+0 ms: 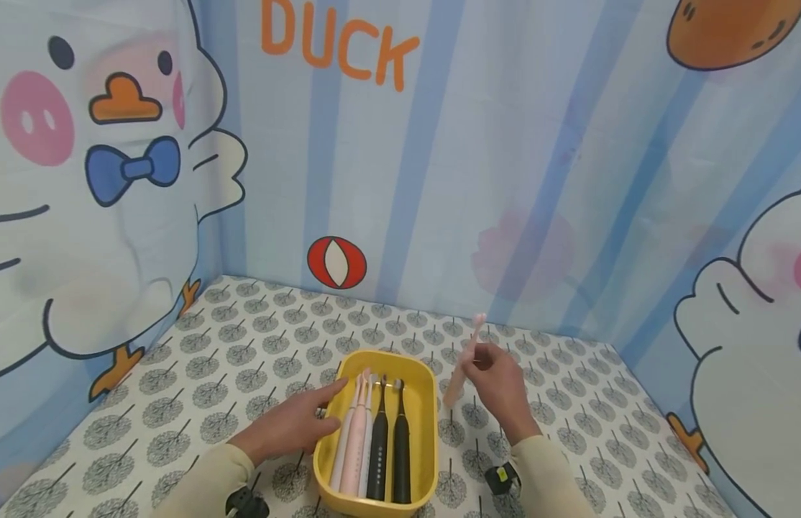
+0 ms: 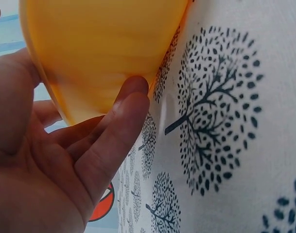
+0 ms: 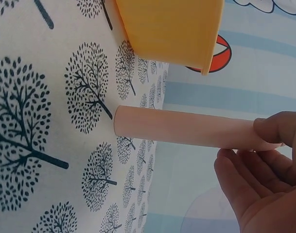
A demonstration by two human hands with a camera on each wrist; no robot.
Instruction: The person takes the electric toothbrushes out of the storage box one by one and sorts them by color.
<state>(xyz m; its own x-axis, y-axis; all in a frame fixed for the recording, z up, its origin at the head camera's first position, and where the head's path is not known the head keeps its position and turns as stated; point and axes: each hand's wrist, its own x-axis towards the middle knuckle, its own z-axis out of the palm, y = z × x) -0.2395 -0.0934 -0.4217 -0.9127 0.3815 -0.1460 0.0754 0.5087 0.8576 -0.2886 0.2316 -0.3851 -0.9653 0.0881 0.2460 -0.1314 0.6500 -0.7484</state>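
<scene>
My right hand (image 1: pixel 502 383) pinches a pale pink electric toothbrush (image 1: pixel 457 385) between thumb and fingers, to the right of a yellow bin (image 1: pixel 428 432). The toothbrush stands tilted, brush head up; in the right wrist view its plain handle (image 3: pixel 182 128) points base-first toward the tablecloth. At the bin's left side, my left hand (image 1: pixel 300 423) holds the rim, fingers against the outer wall (image 2: pixel 104 48) and thumb at the edge. Inside the bin lie a pink toothbrush (image 1: pixel 354 446), two black toothbrushes (image 1: pixel 402 460) and white ones, side by side with heads pointing away from me.
A white tablecloth (image 1: pixel 226 388) with dark tree prints covers the table. Behind it hangs a blue-striped curtain (image 1: pixel 491 180) with cartoon ducks, which also encloses the left and right sides. A small black device (image 1: pixel 502 478) sits at the right wrist.
</scene>
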